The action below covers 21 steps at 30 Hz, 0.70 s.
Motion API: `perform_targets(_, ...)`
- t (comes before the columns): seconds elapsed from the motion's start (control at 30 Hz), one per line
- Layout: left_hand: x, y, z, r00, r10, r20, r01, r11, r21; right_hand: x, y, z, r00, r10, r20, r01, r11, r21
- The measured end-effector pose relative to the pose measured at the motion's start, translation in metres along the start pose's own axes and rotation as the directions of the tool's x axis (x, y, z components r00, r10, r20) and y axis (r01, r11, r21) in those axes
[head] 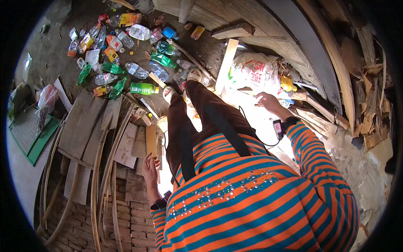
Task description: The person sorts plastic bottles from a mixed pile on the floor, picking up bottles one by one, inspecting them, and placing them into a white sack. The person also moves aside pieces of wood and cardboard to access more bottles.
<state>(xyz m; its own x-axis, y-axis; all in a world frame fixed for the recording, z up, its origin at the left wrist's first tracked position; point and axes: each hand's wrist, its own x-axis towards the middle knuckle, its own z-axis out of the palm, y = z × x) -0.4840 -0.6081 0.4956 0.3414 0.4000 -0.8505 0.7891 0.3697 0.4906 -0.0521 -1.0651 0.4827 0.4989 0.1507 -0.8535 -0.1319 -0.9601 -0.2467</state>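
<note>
My right hand (pixel 268 102) reaches out at the right of the head view, beside a white woven plastic sack (pixel 255 71) with red printing. Its fingertips are close to a small pale piece, and glare hides whether they grip it. My left hand (pixel 151 165) hangs low at the left, fingers loosely curled and apart, with nothing seen in it, near an upright wooden board (pixel 151 138). In front of my feet many empty plastic bottles lie on the dirt floor, among them a green-labelled bottle (pixel 144 88), a green bottle (pixel 163 60) and a clear bottle (pixel 137 70).
A wooden stick (pixel 192 58) lies among the bottles. A pale plank (pixel 227 64) leans by the sack. Old boards (pixel 82 126) and bent poles (pixel 96 176) stand at the left. Split wood (pixel 371 110) is piled at the far right. Strong sunlight washes out the ground near my legs.
</note>
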Motion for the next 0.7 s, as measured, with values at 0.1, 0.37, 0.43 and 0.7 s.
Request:
perform_targets(0.1, 0.014, -0.013, -0.016, 0.998, 0.042, 0.042, -0.045, 0.997, 0.055, -0.016, 0.016, 0.019, 0.997, 0.051, -0.063, -0.045, 0.995, 0.092)
perform_targets(0.37, 0.05, -0.087, -0.053, 0.986, -0.156, 0.054, 0.153, 0.986, 0.069, -0.142, 0.124, 0.105, 0.908, 0.407, 0.098, -0.418, 0.893, 0.168)
perform_targets(0.43, 0.056, -0.097, -0.054, 0.984, -0.16, 0.08, 0.156, 0.986, 0.062, -0.168, 0.136, 0.11, 0.925, 0.332, 0.183, -0.352, 0.932, 0.086)
perform_targets(0.7, 0.051, -0.085, -0.029, 0.984, -0.159, 0.084, 0.156, 0.987, 0.043, -0.128, 0.086, 0.066, 0.99, 0.134, -0.05, -0.129, 0.987, 0.098)
